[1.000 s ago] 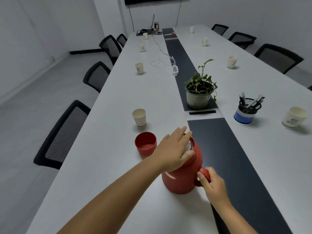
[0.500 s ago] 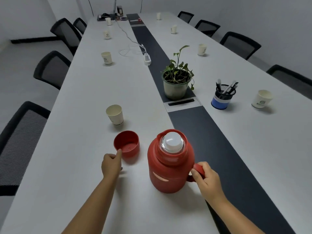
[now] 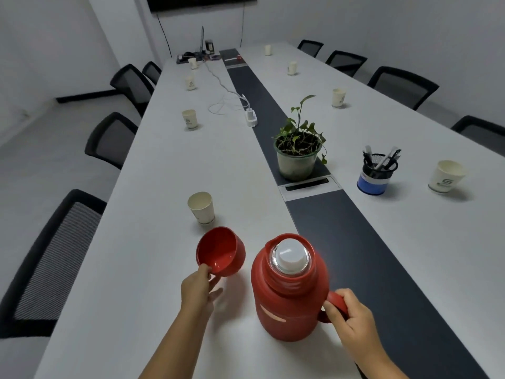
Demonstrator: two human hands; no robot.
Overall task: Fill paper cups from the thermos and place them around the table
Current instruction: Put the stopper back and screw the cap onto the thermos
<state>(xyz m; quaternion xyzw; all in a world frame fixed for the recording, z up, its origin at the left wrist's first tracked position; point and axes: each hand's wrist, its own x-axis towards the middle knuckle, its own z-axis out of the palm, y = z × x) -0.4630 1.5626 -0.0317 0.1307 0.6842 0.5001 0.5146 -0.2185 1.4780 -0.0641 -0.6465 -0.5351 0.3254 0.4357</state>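
Right hand (image 3: 348,318) nearest, fingers wrapped round the handle (image 3: 336,302) of the red thermos (image 3: 287,294), which stands upright on the white table (image 3: 153,187) at its near end, just left of the dark centre strip (image 3: 369,255). Thermos mouth shows a white stopper (image 3: 290,255). Left hand (image 3: 198,291) left of it, thumb and fingers pinching the rim of the red lid cup (image 3: 220,251), tilted with its opening toward the camera. Just beyond the lid cup, an upright paper cup (image 3: 201,207), inside not readable. Further on: potted plant (image 3: 299,157) on the strip, pen holder (image 3: 378,170) to its right, another paper cup (image 3: 446,176) far right. More cups line both sides toward the far end, white charger and cable (image 3: 250,117) mid-table. Black chairs (image 3: 49,258) along both sides.
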